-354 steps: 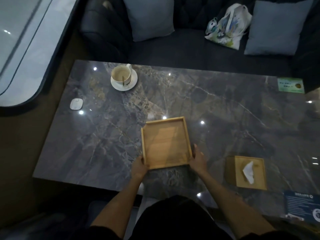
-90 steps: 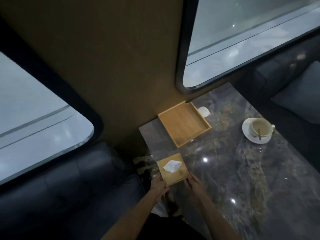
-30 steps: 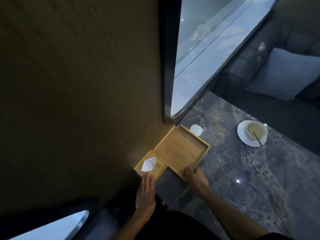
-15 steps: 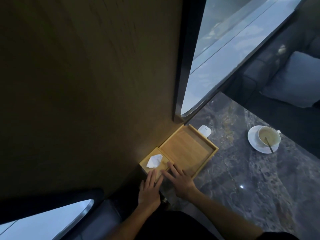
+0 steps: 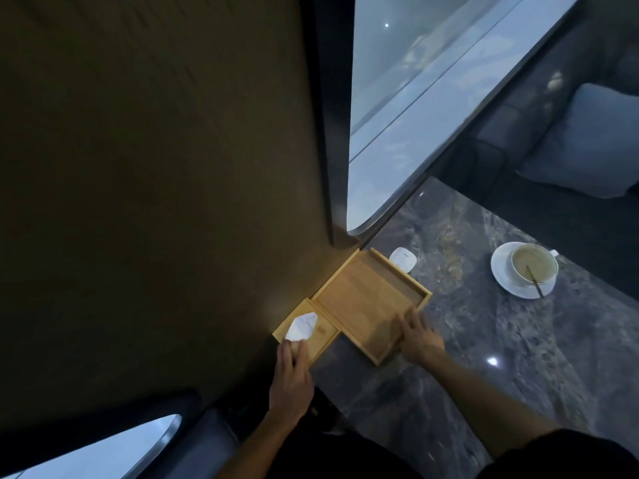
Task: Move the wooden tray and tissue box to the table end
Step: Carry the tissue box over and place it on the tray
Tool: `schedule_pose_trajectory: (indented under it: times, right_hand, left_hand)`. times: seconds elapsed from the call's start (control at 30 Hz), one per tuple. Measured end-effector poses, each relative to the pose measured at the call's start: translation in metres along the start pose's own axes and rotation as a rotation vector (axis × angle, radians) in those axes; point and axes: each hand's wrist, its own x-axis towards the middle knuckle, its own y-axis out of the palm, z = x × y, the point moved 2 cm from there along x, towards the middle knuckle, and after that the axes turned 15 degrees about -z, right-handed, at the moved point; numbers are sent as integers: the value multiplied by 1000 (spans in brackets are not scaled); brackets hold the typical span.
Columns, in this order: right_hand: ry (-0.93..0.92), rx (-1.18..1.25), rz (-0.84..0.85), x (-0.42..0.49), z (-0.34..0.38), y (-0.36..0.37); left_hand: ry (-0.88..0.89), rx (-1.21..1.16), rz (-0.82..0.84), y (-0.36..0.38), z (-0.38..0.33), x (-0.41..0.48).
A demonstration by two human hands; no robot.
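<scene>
The square wooden tray [image 5: 366, 302] lies flat at the end of the marble table [image 5: 484, 357], against the brown wall. The small wooden tissue box [image 5: 320, 335], with a white tissue [image 5: 301, 326] sticking out of its top, sits right beside the tray, also at the wall and touching it. My left hand [image 5: 292, 375] rests with its fingertips on the near edge of the tissue box. My right hand [image 5: 418, 337] lies on the tray's near corner rim, fingers spread over the edge.
A white cup on a saucer [image 5: 525, 269] with a stirrer stands farther along the table. A small white flat device [image 5: 403, 258] lies behind the tray. A window [image 5: 415, 108] and a dark sofa with a grey cushion [image 5: 587, 143] lie beyond.
My right hand has moved from the tissue box side to the tray's near right corner. My left hand has slid up onto the tissue box edge. Tray and box sit tight against the wall.
</scene>
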Motion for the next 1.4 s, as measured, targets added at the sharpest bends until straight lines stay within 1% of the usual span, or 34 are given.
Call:
schedule_pose_trajectory:
  times: [0.1,0.2,0.27,0.37,0.47,0.5,0.53,0.63,0.67,0.7,0.73,0.8,0.87,0.9,0.97,1.03,1.07,1.1,1.17,1.2,1.3,1.37,1.4]
  right_hand:
    - [-13,21,41,13,-8,0]
    - [15,28,45,18,-4,1]
    - [9,33,61,22,-2,2]
    - [-47,-11,27,33,-7,-2]
    - [-106,-54,56,34,-13,-8]
    - [-125,-65,42,33,-13,-12]
    - [-138,-75,-13,33,-14,-16]
    - [-120,-52,-285,41,-14,-36]
    - [-104,-22,-353,47,-14,-44]
    - [-70,7,-383,54,-14,-50]
    - [-15,37,-378,62,-14,-58]
    - [68,104,-257,80,-15,-65]
    - [57,175,-95,95,-11,-63]
    - [50,221,-42,98,-9,-60]
    - [77,292,7,102,-3,-51]
    - [111,288,8,103,-2,-42]
    - [104,277,6,103,-2,-40]
    - [94,272,3,101,-2,-42]
    - [67,266,-33,94,-1,-41]
    - [52,244,-58,86,4,-39]
    - [43,153,-102,41,31,-16]
    - [-39,78,-133,0,53,17]
    - [-71,69,-100,-23,62,34]
  left_hand:
    - [0,-16,45,6,1,1]
    - [-53,-75,71,7,1,2]
    - [-58,-77,94,8,1,2]
    - [-58,-92,96,5,0,3]
    - [-64,-94,109,3,0,2]
    - [-71,-101,108,4,0,2]
    - [-73,-109,101,5,0,3]
    - [-75,-108,123,5,-2,2]
    - [-72,-101,129,3,-4,2]
    - [-72,-93,133,3,-3,2]
    - [-73,-83,125,0,-4,2]
    - [-33,-24,66,-9,-7,3]
    - [59,17,97,-11,-9,4]
    - [91,56,109,-12,-8,7]
    - [52,42,142,-1,-1,9]
    - [-7,-32,239,-2,-2,8]
    - [-67,-58,213,-8,-3,8]
    - [-90,-45,164,-9,-2,6]
    - [-63,-44,246,-9,-2,7]
    - [-69,-37,260,-11,-3,8]
    - [-67,-35,242,-13,-5,7]
    - [-56,-15,214,-10,-4,3]
    - [-60,-28,219,-9,-3,3]
